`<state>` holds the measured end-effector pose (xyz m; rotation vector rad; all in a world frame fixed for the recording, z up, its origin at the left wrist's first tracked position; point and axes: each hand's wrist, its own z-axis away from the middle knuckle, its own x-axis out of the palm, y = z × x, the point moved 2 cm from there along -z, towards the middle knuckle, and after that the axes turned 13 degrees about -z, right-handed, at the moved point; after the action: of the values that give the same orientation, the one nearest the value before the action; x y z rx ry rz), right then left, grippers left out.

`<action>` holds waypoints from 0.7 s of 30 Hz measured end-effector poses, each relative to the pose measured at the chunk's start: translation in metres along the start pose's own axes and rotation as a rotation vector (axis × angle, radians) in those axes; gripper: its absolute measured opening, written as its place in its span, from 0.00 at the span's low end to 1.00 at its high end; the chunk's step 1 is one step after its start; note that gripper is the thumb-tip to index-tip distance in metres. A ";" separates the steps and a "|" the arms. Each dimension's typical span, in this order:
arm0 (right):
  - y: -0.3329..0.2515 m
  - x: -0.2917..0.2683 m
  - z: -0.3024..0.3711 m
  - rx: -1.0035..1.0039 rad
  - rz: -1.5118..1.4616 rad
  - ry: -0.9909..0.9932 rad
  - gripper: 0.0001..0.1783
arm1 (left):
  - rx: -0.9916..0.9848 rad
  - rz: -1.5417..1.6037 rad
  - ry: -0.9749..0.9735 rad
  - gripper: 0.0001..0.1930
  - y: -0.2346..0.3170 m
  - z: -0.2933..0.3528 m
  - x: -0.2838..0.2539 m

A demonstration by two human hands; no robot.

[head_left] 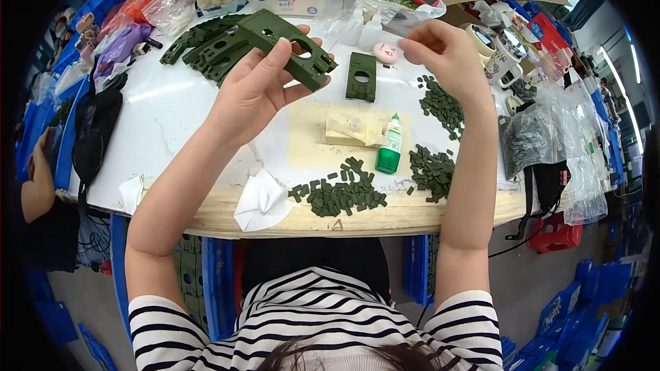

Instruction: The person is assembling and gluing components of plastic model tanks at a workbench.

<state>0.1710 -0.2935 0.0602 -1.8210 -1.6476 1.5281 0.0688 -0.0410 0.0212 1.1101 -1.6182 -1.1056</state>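
My left hand (258, 86) grips a dark green plastic model hull (278, 36) with round openings, raised and tilted above the table. To the right, my right hand (440, 51) is up with its fingers curled into a pinch; anything between the fingertips is too small or hidden to make out. A second green hull part (361, 77) lies flat between and below the hands. Several more green hull parts (213, 47) are stacked beyond my left hand. A pinkish round object (386, 53) sits just left of my right hand.
Small green pieces lie in piles: a front pile (344, 196), a right pile (433, 172) and a far-right pile (442, 105). A green-and-white glue bottle (390, 144) stands by a cream block (347, 130). White tissue (262, 199) rests near the table edge; mugs (504, 62) stand right.
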 end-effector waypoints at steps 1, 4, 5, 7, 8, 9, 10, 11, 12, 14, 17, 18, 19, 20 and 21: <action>0.011 -0.014 0.002 0.158 0.167 0.034 0.09 | -0.009 0.033 -0.005 0.26 -0.003 -0.001 -0.005; 0.059 -0.033 0.004 0.339 0.413 -0.030 0.07 | -0.038 0.086 -0.030 0.28 -0.008 -0.002 -0.018; 0.068 -0.034 0.003 0.348 0.414 -0.073 0.07 | -0.054 0.083 -0.028 0.28 -0.009 0.002 -0.022; 0.078 -0.027 0.003 0.414 0.409 -0.140 0.08 | -0.091 0.073 -0.010 0.28 -0.015 0.013 -0.030; 0.081 -0.026 0.005 0.433 0.433 -0.134 0.08 | -0.102 0.092 -0.004 0.28 -0.017 0.014 -0.030; 0.081 -0.024 0.003 0.437 0.455 -0.128 0.08 | -0.104 0.103 0.008 0.28 -0.017 0.014 -0.029; 0.081 -0.021 0.003 0.441 0.477 -0.122 0.08 | -0.106 0.115 0.021 0.28 -0.017 0.014 -0.028; 0.084 -0.021 0.004 0.449 0.499 -0.134 0.08 | -0.117 0.120 0.018 0.27 -0.018 0.015 -0.025; 0.089 -0.022 0.005 0.441 0.483 -0.140 0.08 | -0.131 0.135 0.016 0.26 -0.017 0.017 -0.023; 0.103 -0.027 0.007 0.428 0.459 -0.145 0.07 | -0.153 0.170 0.001 0.25 -0.017 0.017 -0.020; 0.104 -0.024 0.005 0.445 0.447 -0.139 0.07 | -0.184 0.184 0.003 0.24 -0.020 0.018 -0.020; 0.103 -0.024 0.004 0.441 0.437 -0.145 0.07 | -0.198 0.186 0.004 0.24 -0.019 0.018 -0.021; 0.101 -0.024 0.004 0.437 0.428 -0.151 0.06 | -0.207 0.200 -0.002 0.24 -0.019 0.018 -0.021; 0.099 -0.025 0.005 0.433 0.420 -0.157 0.06 | -0.217 0.214 -0.007 0.24 -0.020 0.018 -0.021; 0.097 -0.026 0.005 0.431 0.409 -0.157 0.06 | -0.225 0.225 -0.011 0.24 -0.021 0.018 -0.022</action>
<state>0.2279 -0.3495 -0.0014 -1.8973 -0.9186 2.0457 0.0613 -0.0210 -0.0067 0.7573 -1.5411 -1.1131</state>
